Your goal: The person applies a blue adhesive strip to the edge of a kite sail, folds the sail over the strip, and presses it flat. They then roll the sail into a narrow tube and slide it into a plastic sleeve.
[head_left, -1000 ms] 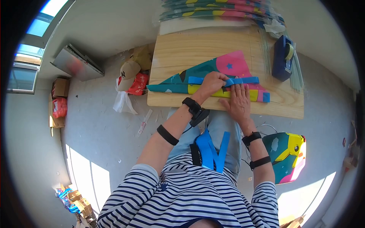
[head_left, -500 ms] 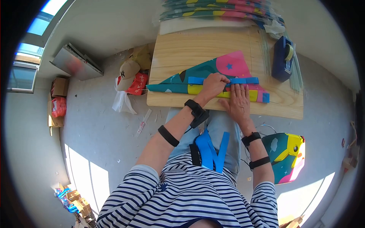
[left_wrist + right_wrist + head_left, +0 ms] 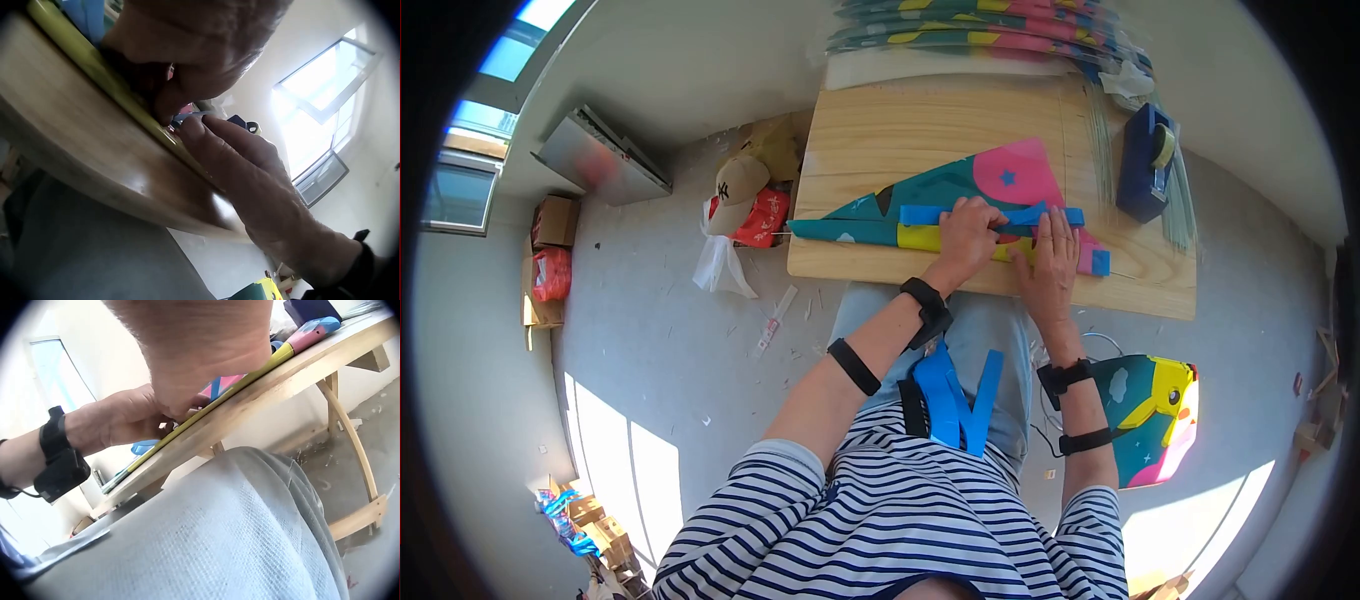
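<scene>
A folded triangle of printed fabric (image 3: 935,190), teal, pink and yellow, lies on the wooden table, a thin rod poking out at its ends. Across it runs a flat blue strip (image 3: 920,215). My left hand (image 3: 968,240) has its fingers curled and pinches the strip near its middle; in the left wrist view its thumb and fingertips come down at the yellow edge, hiding the pinched part. Close on its right, my right hand (image 3: 1052,262) lies with straight fingers over the strip and the fabric's near edge.
Packed printed fabrics (image 3: 980,35) are stacked at the table's (image 3: 880,120) back. A blue tape dispenser (image 3: 1140,165) and thin rods (image 3: 1178,215) sit at the right. More blue strips (image 3: 940,395) hang at my waist. Another printed fabric (image 3: 1140,415) is low on the right.
My right hand has slid a little to the right along the strip. My left hand has shifted slightly right, fingers still curled at the strip. The fabric lies as before.
</scene>
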Demonstrator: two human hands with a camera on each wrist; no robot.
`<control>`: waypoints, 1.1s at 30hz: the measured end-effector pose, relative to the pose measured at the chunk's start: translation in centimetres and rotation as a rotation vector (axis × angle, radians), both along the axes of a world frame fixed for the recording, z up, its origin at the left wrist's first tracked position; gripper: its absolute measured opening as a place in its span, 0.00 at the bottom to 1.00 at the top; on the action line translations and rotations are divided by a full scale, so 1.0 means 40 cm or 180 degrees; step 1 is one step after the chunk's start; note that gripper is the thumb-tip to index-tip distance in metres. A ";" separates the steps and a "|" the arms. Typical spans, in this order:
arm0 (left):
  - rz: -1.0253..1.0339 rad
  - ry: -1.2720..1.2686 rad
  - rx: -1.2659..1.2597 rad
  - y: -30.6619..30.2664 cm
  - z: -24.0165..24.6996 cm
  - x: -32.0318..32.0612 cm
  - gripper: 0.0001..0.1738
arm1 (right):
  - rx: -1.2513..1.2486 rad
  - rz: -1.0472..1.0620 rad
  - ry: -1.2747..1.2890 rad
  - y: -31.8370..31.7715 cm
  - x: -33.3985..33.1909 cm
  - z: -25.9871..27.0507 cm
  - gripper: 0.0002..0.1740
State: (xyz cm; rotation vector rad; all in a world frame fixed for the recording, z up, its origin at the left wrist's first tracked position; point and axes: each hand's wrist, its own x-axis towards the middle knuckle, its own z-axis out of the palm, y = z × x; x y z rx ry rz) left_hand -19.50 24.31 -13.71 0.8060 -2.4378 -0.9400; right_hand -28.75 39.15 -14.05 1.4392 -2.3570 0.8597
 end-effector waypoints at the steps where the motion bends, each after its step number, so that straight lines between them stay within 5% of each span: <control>1: 0.0007 0.0000 0.0007 0.001 0.001 0.000 0.13 | 0.0007 0.0007 0.0000 0.002 -0.002 0.013 0.38; 7: 0.0092 -0.0156 0.0048 0.005 0.002 -0.003 0.12 | 0.0291 0.0235 0.0499 -0.016 0.021 0.052 0.29; 16: -0.0107 0.0109 0.0024 -0.015 -0.001 0.018 0.11 | 0.0773 0.0599 0.0169 -0.015 0.004 0.001 0.40; 19: -0.0682 0.0686 0.0208 -0.054 0.006 0.065 0.11 | 0.0913 0.0621 0.0293 -0.019 0.006 0.010 0.41; 27: -0.1077 0.0371 -0.1682 -0.147 0.070 0.218 0.12 | 0.0869 0.0671 0.0399 -0.028 0.017 0.033 0.39; 33: -0.1038 0.0122 -0.1764 -0.199 0.049 0.256 0.11 | 0.0967 0.0726 0.0454 -0.033 0.012 0.039 0.38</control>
